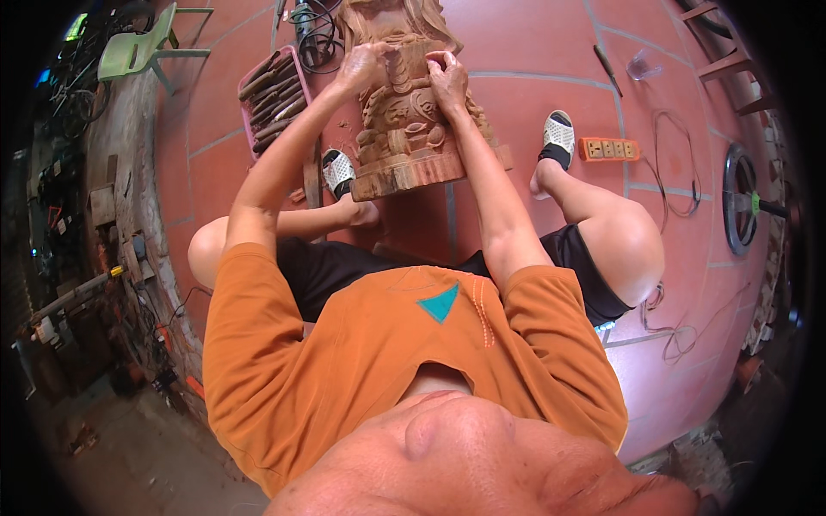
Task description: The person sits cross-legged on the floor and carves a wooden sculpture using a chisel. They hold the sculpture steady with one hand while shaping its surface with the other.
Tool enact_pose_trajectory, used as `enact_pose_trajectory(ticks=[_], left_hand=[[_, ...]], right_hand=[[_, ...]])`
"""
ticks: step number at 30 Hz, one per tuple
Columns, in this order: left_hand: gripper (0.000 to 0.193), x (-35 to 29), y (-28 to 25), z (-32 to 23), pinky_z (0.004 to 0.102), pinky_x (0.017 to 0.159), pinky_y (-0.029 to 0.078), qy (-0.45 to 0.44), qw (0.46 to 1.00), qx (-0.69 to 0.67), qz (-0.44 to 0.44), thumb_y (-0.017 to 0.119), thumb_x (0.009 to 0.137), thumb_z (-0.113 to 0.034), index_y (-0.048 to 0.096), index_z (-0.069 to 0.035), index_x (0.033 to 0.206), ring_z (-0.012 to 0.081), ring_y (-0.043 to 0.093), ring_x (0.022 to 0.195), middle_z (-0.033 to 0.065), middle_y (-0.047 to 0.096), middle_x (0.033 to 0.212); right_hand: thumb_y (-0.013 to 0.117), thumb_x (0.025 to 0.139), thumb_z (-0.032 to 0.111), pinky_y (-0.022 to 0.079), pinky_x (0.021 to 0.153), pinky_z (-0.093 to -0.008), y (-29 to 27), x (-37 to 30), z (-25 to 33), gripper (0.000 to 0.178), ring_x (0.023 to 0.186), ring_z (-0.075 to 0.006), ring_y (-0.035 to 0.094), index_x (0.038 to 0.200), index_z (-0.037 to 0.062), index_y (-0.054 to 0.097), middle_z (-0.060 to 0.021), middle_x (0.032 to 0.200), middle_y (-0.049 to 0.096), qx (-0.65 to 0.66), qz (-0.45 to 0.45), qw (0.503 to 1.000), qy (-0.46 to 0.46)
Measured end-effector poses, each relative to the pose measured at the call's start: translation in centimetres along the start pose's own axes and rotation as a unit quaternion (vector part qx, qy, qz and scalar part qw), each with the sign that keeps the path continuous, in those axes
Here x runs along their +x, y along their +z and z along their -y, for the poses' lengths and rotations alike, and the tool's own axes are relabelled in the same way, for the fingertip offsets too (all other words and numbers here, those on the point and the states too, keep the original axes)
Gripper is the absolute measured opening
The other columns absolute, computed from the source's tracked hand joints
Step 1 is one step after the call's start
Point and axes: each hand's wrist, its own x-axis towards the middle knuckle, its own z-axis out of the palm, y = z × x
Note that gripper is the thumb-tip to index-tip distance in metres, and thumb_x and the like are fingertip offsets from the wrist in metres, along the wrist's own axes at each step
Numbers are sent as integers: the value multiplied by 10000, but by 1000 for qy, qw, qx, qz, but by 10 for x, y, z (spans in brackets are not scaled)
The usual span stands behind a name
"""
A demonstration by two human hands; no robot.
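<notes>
Orange shirt (361, 361) fills the lower centre of the frame, nearest the lens. Going left to right: at upper left a pink tray of chisels (274, 99) lies on the red tiled floor (533, 52), just beside the carving. Left hand (363, 64) curls loosely against the wooden carving (404, 129) at upper centre; whether it pinches a tool is unclear. Right hand (447, 77) presses bent fingers on the carving's top. Open floor spreads right toward an orange power strip (609, 149).

Carving (404, 112) stands on floor (533, 52) btwn person's feet, both hands on its top. Tool tray (274, 96) left of it; power strip (609, 149) right; chair (142, 47) far left.
</notes>
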Motion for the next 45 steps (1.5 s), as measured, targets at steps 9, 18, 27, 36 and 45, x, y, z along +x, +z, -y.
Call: enact_pose_trajectory(ticks=[9,18,27,36,45], left_hand=[[311,1,-13,-37,413,836,508,-35,985,-51,161,572,781,-97,693,-83,1067,313,665,926,205,680,973],[354,7,45,-21,294,776,516,-69,960,-246,-116,691,808,-153,624,27,1104,168,655,855,123,699,928],[342,5,22,21,242,775,489,-98,928,-356,-48,664,851,-267,685,-38,1104,105,627,858,55,707,932],[278,2,67,68,353,782,513,-146,945,-189,-224,639,803,-275,722,-77,981,264,668,836,136,706,903],[200,4,109,68,410,898,387,-50,948,-27,-312,567,873,-252,696,-106,920,258,593,962,84,659,942]], right_hand=[[602,854,91,504,637,-262,-14,3,2,115,679,-122,638,926,21,658,-65,776,680,119,27,991,63],[599,918,160,508,595,-237,7,7,32,228,688,-112,612,1041,-32,596,-88,885,658,150,87,976,130],[589,872,66,474,458,-232,-8,17,26,246,591,-136,626,1107,9,545,-104,860,655,222,116,950,184],[597,816,185,517,753,-413,-8,28,33,237,795,-315,668,1033,104,647,-147,884,695,-227,171,958,-48],[609,830,228,507,786,-418,-5,33,55,213,906,-306,653,1018,159,679,-100,953,692,-380,250,872,-181]])
